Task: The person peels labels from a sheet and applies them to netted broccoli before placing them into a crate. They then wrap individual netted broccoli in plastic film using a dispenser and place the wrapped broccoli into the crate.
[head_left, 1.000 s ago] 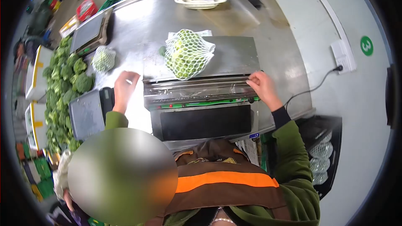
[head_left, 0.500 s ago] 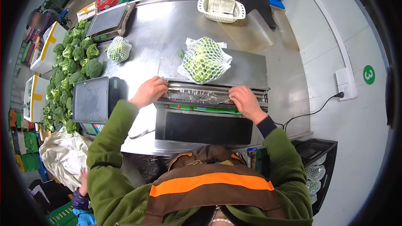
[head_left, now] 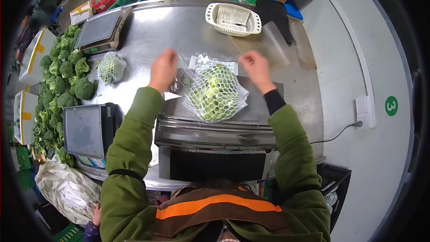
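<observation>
My left hand (head_left: 163, 70) and my right hand (head_left: 257, 70) are raised on either side of a pale green vegetable in a white foam net (head_left: 215, 93), fingers pinched together. Clear plastic film (head_left: 184, 74) stretches from my left hand over the netted vegetable towards my right hand; its outline is hard to see. A white printed strip (head_left: 214, 65) shows at the far side of the vegetable. Nearer my body lies the metal film wrapping machine (head_left: 215, 134), with a black plate (head_left: 217, 166) at its front.
Loose broccoli (head_left: 67, 76) is heaped at the left, beside two scales (head_left: 83, 130). Another netted vegetable (head_left: 111, 67) sits near the far scale. A white basket (head_left: 233, 19) stands at the back. A cable (head_left: 333, 138) runs to the wall; another person's hand (head_left: 96, 213) touches a white sack (head_left: 67, 190).
Both hands have moved forward from the wrapping machine, drawing film out past the netted vegetable. The netted vegetable now appears lower in view, close against the machine's far edge.
</observation>
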The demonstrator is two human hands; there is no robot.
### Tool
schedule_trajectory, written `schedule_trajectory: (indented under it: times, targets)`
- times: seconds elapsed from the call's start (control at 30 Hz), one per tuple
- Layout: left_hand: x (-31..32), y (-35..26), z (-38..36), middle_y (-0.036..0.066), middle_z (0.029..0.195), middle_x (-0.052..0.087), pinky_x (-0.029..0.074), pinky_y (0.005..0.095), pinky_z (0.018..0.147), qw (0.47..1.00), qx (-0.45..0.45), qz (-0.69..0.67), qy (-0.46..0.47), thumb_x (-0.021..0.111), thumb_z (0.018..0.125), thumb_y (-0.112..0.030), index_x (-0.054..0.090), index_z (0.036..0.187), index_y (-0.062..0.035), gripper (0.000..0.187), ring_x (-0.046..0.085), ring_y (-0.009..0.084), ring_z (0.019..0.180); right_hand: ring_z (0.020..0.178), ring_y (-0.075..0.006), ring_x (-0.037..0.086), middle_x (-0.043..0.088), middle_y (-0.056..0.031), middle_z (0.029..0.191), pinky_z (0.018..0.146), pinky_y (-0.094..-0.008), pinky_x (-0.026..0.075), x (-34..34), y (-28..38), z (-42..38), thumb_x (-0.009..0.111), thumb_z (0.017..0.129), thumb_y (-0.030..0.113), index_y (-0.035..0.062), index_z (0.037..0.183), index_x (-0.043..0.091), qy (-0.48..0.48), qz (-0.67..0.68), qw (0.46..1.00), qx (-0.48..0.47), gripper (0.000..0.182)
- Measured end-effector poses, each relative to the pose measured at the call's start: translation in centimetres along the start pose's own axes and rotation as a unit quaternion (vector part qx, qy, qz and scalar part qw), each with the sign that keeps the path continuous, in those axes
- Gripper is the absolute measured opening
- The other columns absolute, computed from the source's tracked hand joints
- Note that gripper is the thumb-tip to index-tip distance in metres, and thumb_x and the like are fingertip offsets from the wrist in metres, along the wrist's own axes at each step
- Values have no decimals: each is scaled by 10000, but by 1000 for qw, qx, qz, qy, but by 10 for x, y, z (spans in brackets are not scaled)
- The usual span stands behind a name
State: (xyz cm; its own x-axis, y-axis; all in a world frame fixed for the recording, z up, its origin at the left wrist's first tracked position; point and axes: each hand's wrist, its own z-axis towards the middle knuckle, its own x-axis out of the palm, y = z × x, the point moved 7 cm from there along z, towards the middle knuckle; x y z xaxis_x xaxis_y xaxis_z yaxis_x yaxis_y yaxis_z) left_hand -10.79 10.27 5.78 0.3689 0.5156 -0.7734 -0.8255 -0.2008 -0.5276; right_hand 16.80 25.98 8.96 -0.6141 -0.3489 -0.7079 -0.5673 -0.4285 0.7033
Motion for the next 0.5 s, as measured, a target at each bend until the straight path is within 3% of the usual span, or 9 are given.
schedule_trajectory:
  times: [0.07,0.1,0.13,0.17,0.23,0.27,0.4,0.47,0.5]
  targets:
    - [26,-32,-26,131,1221,624,487,441,877,982,148,45,110,595,845,-89,588,1170,-104,325,611,316,1085,1073,-319,617,630,-163,1184,918,-390,500,30,9,-29,637,851,69,80,1246,597,4,-106,970,-218,396]
    - [18,-55,-40,153,1315,554,476,445,939,961,244,29,125,603,829,-62,533,1273,-100,450,563,349,1163,1073,-319,617,630,-163,1184,918,-390,500,30,11,-42,637,851,69,80,1246,597,16,-103,973,-207,396]
    - [7,-75,-53,175,1409,484,466,448,1001,931,338,12,139,611,813,-35,478,1375,-96,580,516,382,1240,1165,-345,558,556,-171,1294,965,-400,477,23,36,-60,626,841,67,88,1313,553,32,-157,942,-296,478]
    - [8,-74,-59,175,1409,484,466,448,1001,930,333,6,153,611,813,-35,478,1375,-96,580,516,382,1240,1258,-370,499,482,-179,1405,1012,-410,455,25,51,-79,616,831,65,96,1381,508,45,-207,899,-382,561]
    - [7,-87,-77,171,1517,361,433,424,1067,880,411,-67,226,679,749,-15,383,1472,-114,788,452,397,1313,1291,-375,468,421,-180,1455,1034,-408,440,32,45,-88,605,825,49,99,1409,477,72,-183,908,-370,600]
    - [4,-93,-79,171,1517,361,433,424,1067,877,415,-70,230,679,749,-15,383,1472,-114,788,452,397,1313,1325,-379,438,360,-181,1506,1057,-405,426,31,47,-93,595,818,34,103,1436,446,93,-168,910,-368,639]
    - [-29,-112,-94,177,1403,509,485,392,996,887,283,-219,291,775,734,-113,438,1446,-113,788,553,349,1223,1241,-375,527,516,-193,1380,1049,-407,437,11,45,-121,730,742,118,48,1384,497,168,74,934,-305,687]
    - [-37,-116,-133,180,1309,590,497,367,970,834,132,-342,412,780,763,-136,497,1399,-83,698,612,319,1143,1203,-315,573,577,-174,1321,1038,-388,444,-5,56,-169,802,715,142,13,1346,522,170,109,944,-262,703]
    - [-52,-132,-153,162,1194,658,495,362,968,790,127,-424,424,760,816,-178,542,1348,-57,588,645,282,1088,1200,-277,570,580,-152,1325,1035,-376,443,-5,56,-201,810,737,147,8,1345,517,224,202,939,-163,689]
